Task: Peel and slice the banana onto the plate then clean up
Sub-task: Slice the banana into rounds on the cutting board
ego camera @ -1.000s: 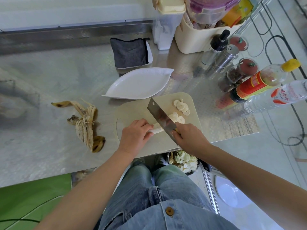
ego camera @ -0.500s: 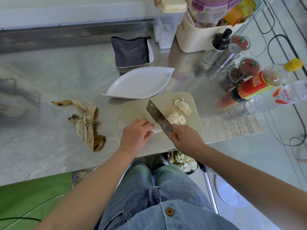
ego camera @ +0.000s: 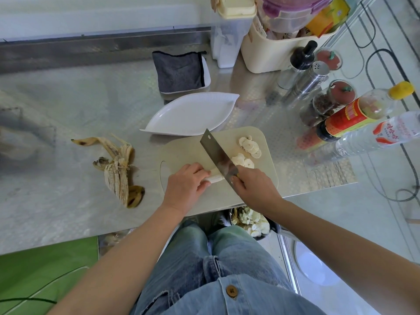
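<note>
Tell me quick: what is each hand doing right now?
Left hand: fingers curled on the banana, holding it on the board.
Right hand: grips the knife.

Left hand (ego camera: 185, 186) covers most of the banana (ego camera: 216, 177) — right hand (ego camera: 254, 189) hides the handle of the cleaver (ego camera: 219, 155).

Steel table (ego camera: 68, 105) — carries cutting board (ego camera: 181, 151), white plate (ego camera: 193, 114), peel (ego camera: 118, 171), bottles (ego camera: 354, 117).
</note>
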